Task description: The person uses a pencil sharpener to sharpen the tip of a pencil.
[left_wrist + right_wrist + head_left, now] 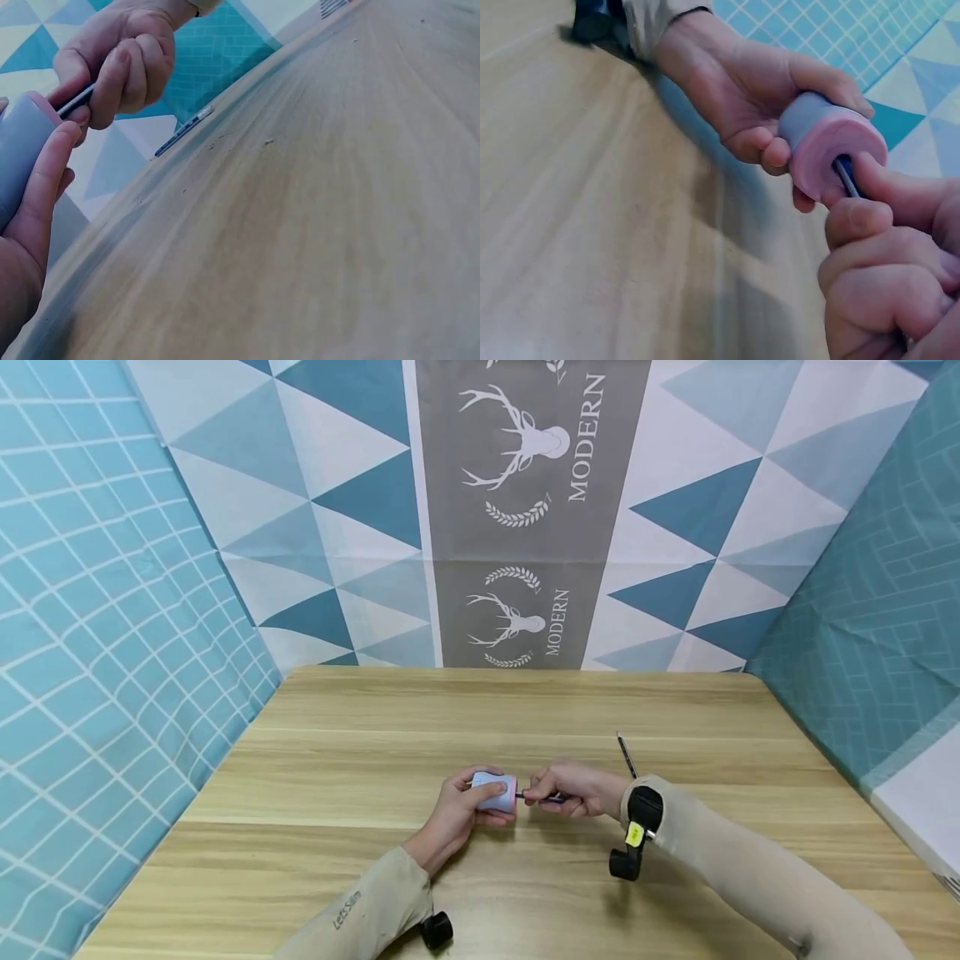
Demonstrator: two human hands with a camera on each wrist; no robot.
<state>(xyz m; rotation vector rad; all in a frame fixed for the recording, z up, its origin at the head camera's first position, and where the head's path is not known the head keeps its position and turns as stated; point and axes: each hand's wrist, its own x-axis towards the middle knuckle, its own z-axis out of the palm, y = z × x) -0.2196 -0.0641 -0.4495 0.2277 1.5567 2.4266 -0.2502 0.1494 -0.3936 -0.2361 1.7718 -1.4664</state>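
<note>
My left hand (465, 806) grips a small pale blue cylinder with a pink end face (497, 792), a pencil sharpener by its look, just above the wooden table (375, 760). My right hand (573, 789) pinches a dark pencil (540, 796) whose tip sits in the hole of the pink face (838, 146). In the right wrist view the pencil (845, 175) enters the face between my thumb and forefinger. The left wrist view has the sharpener (19, 150) at the far left and the pencil (75, 100) held in the right hand (124, 60).
A second dark pencil (626, 755) lies on the table behind my right wrist, also seen as a pencil (184, 129) in the left wrist view. Patterned cloth walls (525, 527) close off the back and both sides. Bare wood stretches to the left and front.
</note>
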